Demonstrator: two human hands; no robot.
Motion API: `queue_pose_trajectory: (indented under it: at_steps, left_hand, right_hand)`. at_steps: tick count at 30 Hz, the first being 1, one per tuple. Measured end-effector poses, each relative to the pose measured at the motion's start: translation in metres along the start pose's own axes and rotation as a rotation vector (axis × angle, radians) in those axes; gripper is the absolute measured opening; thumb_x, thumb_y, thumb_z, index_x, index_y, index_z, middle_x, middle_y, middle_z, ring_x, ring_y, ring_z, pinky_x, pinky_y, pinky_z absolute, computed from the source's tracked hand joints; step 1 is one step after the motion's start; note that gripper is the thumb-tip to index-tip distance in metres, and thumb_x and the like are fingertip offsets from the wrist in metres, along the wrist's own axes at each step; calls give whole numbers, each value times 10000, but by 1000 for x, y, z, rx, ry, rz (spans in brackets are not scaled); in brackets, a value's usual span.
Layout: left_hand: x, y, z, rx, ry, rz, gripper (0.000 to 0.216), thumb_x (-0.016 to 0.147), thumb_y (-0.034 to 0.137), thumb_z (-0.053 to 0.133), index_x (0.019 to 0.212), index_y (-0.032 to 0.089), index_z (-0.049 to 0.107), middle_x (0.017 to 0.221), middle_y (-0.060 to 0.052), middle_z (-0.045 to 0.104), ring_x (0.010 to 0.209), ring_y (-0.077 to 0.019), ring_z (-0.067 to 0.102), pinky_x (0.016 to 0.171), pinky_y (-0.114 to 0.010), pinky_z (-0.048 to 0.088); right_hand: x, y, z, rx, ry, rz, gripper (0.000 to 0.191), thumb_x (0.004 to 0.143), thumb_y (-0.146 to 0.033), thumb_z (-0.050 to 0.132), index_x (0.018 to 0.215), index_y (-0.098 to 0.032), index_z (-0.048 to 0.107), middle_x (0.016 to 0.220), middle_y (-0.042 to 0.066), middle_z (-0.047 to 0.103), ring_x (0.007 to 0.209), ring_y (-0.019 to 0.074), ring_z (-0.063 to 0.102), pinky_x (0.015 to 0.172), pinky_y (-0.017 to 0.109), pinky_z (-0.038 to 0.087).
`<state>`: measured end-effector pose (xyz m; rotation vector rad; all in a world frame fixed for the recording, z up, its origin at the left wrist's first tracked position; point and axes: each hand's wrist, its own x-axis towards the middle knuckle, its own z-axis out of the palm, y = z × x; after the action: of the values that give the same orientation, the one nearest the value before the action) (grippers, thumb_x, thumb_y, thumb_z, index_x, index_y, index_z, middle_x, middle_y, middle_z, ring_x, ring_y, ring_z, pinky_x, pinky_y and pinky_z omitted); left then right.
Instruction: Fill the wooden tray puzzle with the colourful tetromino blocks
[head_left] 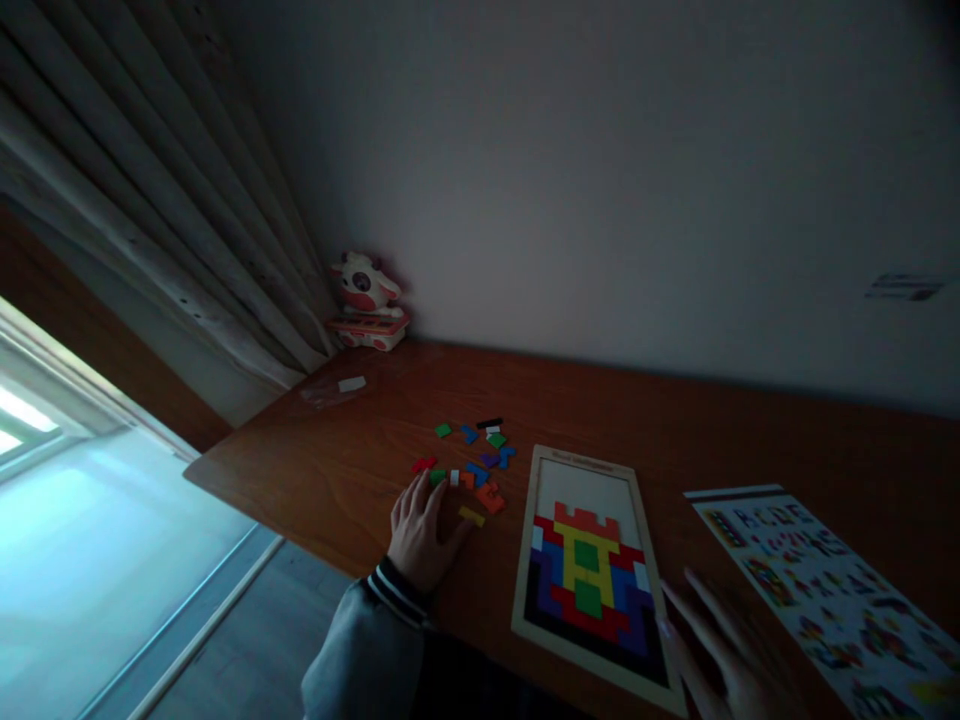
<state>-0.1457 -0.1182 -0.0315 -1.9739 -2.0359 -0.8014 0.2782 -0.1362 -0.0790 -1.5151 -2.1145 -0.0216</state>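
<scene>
My left hand rests over the loose puzzle pieces with its fingers apart. Its fingertips are at a green piece and close to a red piece; a yellow piece lies by the thumb. Whether the fingers touch them I cannot tell. To the right lies a wooden puzzle board, its lower part filled with coloured pieces and its upper part showing a bare white base. A red notched piece tops the filled area. My right hand, fingers spread, is at the board's right edge, holding nothing visible.
A printed pattern sheet lies on the right of the brown table. Several more pieces, among them an orange piece, are scattered left of the board. A cow toy stands at the back left, near a white object and the curtain.
</scene>
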Motion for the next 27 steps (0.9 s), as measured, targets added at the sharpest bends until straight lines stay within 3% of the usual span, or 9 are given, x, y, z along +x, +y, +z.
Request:
queue_pose_trajectory:
  at_steps: [5,10,16,19,22,27]
  left_hand:
    - [-2,9,-3,8,-60,28,573,888,525,605,1370,225,525,1486,-158,458,1361,-364,434,1093,-569,387]
    - [1,14,-2,60,-100,-36,936,777,720,618,1508,196,359,1598,-218,232,1457,-480,200,1106,-693,256]
    - [15,17,9,77,-131,-75,1041,726,793,604,1521,177,334,1582,-256,245,1437,-545,171,1072,-761,185]
    - [27,29,6,19,-167,82,937,765,739,620,1489,188,396,1578,-221,285,1443,-486,232,1118,-701,218]
    - [35,46,1,-72,-173,233,669,862,574,629,1418,229,494,1516,-148,427,1389,-371,392,1137,-580,327]
    - [36,57,3,-104,-175,274,402,924,417,609,1282,236,626,1255,-106,653,1163,-308,575,991,-516,489]
  right_hand:
    - [-2,-1,0,25,-17,27,499,901,-537,451,1291,-302,657,1368,54,611,1272,345,546,1034,512,464]
    - [-1,-1,-2,-25,-30,-21,497,924,-515,448,1319,-274,630,1445,63,550,1275,335,553,991,503,499]
    - [2,-6,-6,-70,-12,-32,506,934,-539,453,1312,-252,626,1476,89,512,1302,371,520,1021,567,458]
    - [3,-12,-8,-54,1,-10,508,939,-549,439,1313,-256,620,1478,80,510,1334,373,485,1057,583,426]
    - [4,-18,-10,-33,0,13,506,943,-558,432,1311,-265,617,1487,73,500,1361,364,454,1083,575,408]
    - [7,-24,-14,-18,11,20,502,949,-562,428,1299,-254,615,1472,96,513,1352,353,464,1102,575,387]
